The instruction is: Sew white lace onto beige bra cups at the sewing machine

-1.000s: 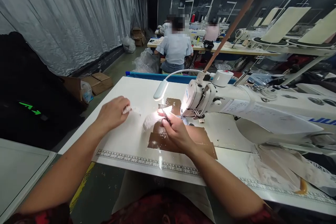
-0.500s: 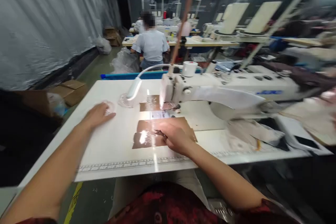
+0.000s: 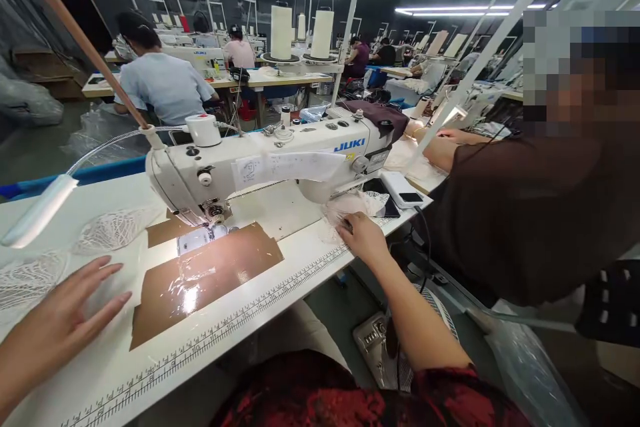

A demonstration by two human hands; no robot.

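**Lace pile at the right fingertips, left hand flat and open**

Lace pile (image 3: 353, 203) lies on the right part of the white table (image 3: 273, 210), under the arm of the sewing machine (image 3: 280, 153), which spans the table from left to right. A co-worker in a dark brown top (image 3: 525, 213) fills the right side of the scene, just past the table's right end. On the near left part of the table, in front of the needle, lies a large shiny brown patch (image 3: 220, 267), and a printed ruler (image 3: 240, 313) runs along the near edge.

The right hand (image 3: 363, 238) reaches across to the pile, back up, with its fingers (image 3: 346, 228) bent down onto the near edge of the lace. They touch it, but whether they pinch any of it cannot be told.

The left hand (image 3: 60, 323) rests at the near left corner, palm down, fingers spread and holding nothing. A flat lace piece (image 3: 25, 280) lies just beyond those fingertips, and a second one (image 3: 113, 230) lies farther back, near the machine's head. A white lamp head (image 3: 40, 210) hangs above them. A phone (image 3: 410, 197) sits just right of the pile.
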